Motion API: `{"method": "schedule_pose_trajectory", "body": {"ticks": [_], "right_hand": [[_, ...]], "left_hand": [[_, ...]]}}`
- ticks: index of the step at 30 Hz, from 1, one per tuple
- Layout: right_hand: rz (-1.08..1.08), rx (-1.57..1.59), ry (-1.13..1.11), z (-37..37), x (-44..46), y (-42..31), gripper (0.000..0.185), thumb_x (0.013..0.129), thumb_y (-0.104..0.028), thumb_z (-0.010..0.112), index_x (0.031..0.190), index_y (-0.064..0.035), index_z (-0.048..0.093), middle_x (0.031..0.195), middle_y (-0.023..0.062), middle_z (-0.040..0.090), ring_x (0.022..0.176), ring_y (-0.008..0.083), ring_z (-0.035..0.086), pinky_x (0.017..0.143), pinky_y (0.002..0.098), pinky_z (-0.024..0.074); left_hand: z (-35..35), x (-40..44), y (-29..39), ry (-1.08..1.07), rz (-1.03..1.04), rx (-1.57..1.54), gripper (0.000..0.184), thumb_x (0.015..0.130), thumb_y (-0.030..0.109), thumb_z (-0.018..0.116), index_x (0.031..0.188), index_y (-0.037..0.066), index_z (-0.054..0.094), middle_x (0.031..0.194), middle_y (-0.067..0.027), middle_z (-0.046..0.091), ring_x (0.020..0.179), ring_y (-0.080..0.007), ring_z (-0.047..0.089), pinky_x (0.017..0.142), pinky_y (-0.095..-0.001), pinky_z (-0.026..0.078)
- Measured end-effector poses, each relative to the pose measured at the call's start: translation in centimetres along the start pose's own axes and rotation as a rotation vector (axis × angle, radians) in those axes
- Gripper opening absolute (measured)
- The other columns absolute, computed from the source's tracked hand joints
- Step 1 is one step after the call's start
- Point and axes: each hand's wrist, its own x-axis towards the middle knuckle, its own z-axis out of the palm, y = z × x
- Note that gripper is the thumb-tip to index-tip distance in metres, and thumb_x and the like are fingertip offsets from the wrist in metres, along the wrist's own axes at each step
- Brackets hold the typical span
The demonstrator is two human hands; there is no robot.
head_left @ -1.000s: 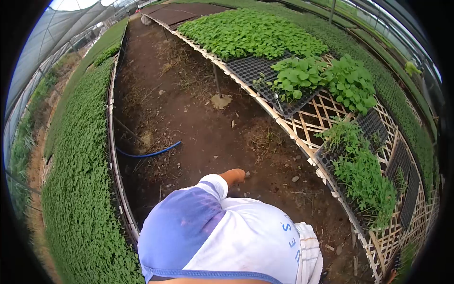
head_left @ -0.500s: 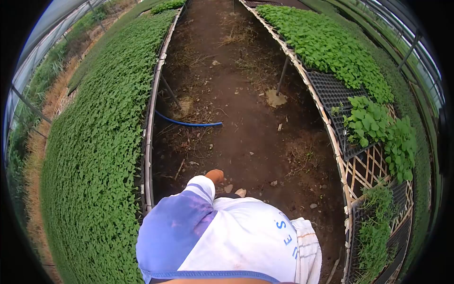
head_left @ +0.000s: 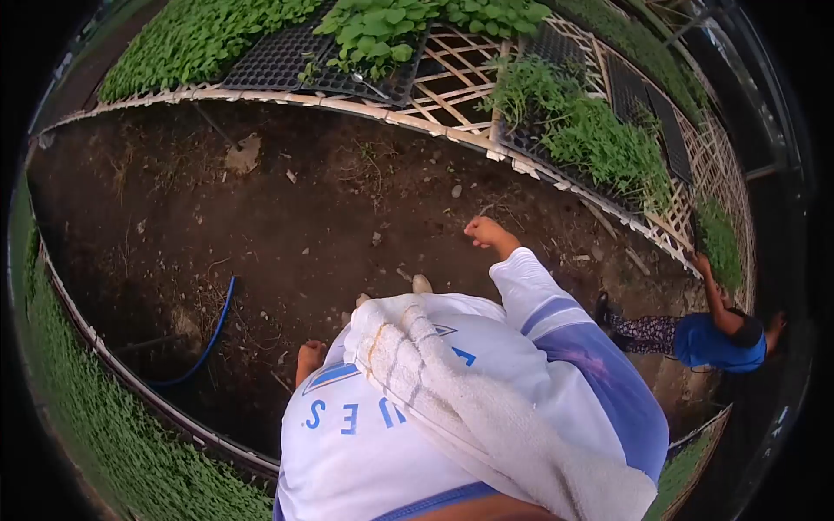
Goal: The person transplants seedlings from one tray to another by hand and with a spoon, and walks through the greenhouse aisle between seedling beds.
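Towel (head_left: 434, 365): was matt cloth, rough in the nap. Shirt (head_left: 365, 469): was smoother cloth, matt, with printed lettering. Trays (head_left: 282, 61): looked to be plastic, their surface pitted with cells. Lattice (head_left: 445, 80): appeared to be wooden strips, dry and unpolished. Hose (head_left: 220, 323): looked like smooth plastic. Soil (head_left: 269, 221): was matt and rough. Co-worker's trousers (head_left: 647, 333): were patterned cloth.

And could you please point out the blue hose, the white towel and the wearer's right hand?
Blue hose (head_left: 219, 325), head view, on its curved middle stretch.
White towel (head_left: 473, 412), head view, on its draped middle.
Right hand (head_left: 486, 233), head view, middle of the hand.
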Motion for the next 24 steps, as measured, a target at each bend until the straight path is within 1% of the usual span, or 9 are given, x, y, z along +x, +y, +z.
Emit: {"method": "schedule_pose_trajectory", "body": {"ticks": [6, 9, 14, 15, 17, 19, 20, 23, 24], "right_hand": [[-0.138, 0.091, 0.173, -4.4, 1.4, 1.2, 0.022, 0.094, -0.028, 0.066, 0.106, -0.0104, 0.069, 0.087, 0.002, 0.07, 0.072, 0.0123, 0.067, 0.059, 0.0312, 0.0525], [-0.419, -0.011, 0.499, -7.6, 0.7, 0.8, 0.022, 0.091, -0.023, 0.068, 0.105, -0.0068, 0.069, 0.084, 0.008, 0.071, 0.069, 0.0176, 0.067, 0.066, 0.035, 0.0518], [-0.274, 0.109, 0.412, -12.7, -2.2, -3.9, 0.023, 0.09, -0.021, 0.068, 0.11, -0.0087, 0.069, 0.08, 0.0066, 0.069, 0.07, 0.0209, 0.064, 0.066, 0.0369, 0.0493], [-0.313, 0.116, 0.404, -12.9, -1.4, -3.9, 0.027, 0.089, -0.019, 0.07, 0.113, -0.0091, 0.067, 0.079, 0.0065, 0.068, 0.072, 0.0209, 0.064, 0.068, 0.0367, 0.0493], [-0.489, 0.06, 0.411, -11.8, 1.7, -3.5, 0.041, 0.084, -0.014, 0.074, 0.123, -0.0108, 0.062, 0.08, 0.0066, 0.064, 0.077, 0.0224, 0.063, 0.071, 0.0373, 0.0491], [-0.438, -0.073, 0.461, -9.9, 2.4, -4.9, 0.034, 0.08, -0.014, 0.076, 0.109, -0.0082, 0.058, 0.078, 0.0063, 0.061, 0.076, 0.0272, 0.061, 0.072, 0.04, 0.0488], [-0.428, 0.028, 0.32, -9.4, 2.1, -6.6, 0.029, 0.078, -0.012, 0.076, 0.097, -0.0077, 0.055, 0.074, 0.007, 0.058, 0.073, 0.0282, 0.06, 0.069, 0.0403, 0.0473], [-0.656, -0.112, 0.194, -4.6, 4.3, -11.8, 0.033, 0.076, -0.011, 0.077, 0.075, -0.0055, 0.044, 0.065, 0.0107, 0.046, 0.06, 0.0251, 0.046, 0.057, 0.0411, 0.0391], [-0.681, -0.177, 0.106, -2.9, 4.9, -14.4, 0.032, 0.076, -0.015, 0.076, 0.072, -0.0042, 0.046, 0.065, 0.0136, 0.049, 0.061, 0.0292, 0.048, 0.058, 0.0423, 0.0405]], "left_hand": [[-0.1, -1.0, 3.1, -0.114, -0.05, 0.283, 0.037, 0.084, 0.036, 0.067, 0.099, 0.004, 0.074, 0.094, -0.0178, 0.073, 0.091, -0.0313, 0.071, 0.079, -0.0409, 0.054], [-0.6, -0.3, 4.7, -0.128, -0.042, 0.363, 0.037, 0.084, 0.036, 0.066, 0.098, 0.003, 0.074, 0.094, -0.0192, 0.073, 0.092, -0.0324, 0.071, 0.079, -0.0413, 0.054], [-0.2, 0.0, 11.6, -0.068, 0.084, 0.238, 0.038, 0.083, 0.037, 0.065, 0.095, 0.001, 0.074, 0.096, -0.0219, 0.072, 0.095, -0.0342, 0.071, 0.079, -0.0422, 0.054], [0.6, 1.1, 13.4, 0.026, -0.214, 0.362, 0.037, 0.083, 0.034, 0.07, 0.1, 0.001, 0.073, 0.103, -0.0207, 0.072, 0.099, -0.0314, 0.07, 0.082, -0.0415, 0.054], [0.4, 1.2, 15.6, 0.047, -0.115, 0.232, 0.036, 0.084, 0.029, 0.071, 0.106, 0.001, 0.071, 0.106, -0.0197, 0.072, 0.101, -0.0306, 0.069, 0.084, -0.0405, 0.053], [-0.9, -0.1, 16.4, 0.1, 0.114, -0.008, 0.039, 0.084, 0.02, 0.073, 0.117, 0.001, 0.066, 0.112, -0.0176, 0.071, 0.105, -0.029, 0.069, 0.09, -0.0384, 0.052], [-0.9, -0.3, 16.4, 0.18, 0.145, -0.02, 0.038, 0.084, 0.022, 0.073, 0.115, 0.001, 0.067, 0.112, -0.0181, 0.071, 0.106, -0.0293, 0.068, 0.091, -0.0375, 0.052], [-1.9, -1.6, 15.4, 0.182, -0.076, -0.127, 0.036, 0.085, 0.023, 0.072, 0.114, 0.002, 0.068, 0.107, -0.0167, 0.071, 0.102, -0.0288, 0.068, 0.088, -0.0375, 0.052], [-2.4, -1.5, 14.4, 0.2, -0.116, -0.104, 0.033, 0.086, 0.023, 0.07, 0.113, 0.004, 0.068, 0.101, -0.0147, 0.073, 0.094, -0.0281, 0.07, 0.082, -0.0383, 0.054]]}}
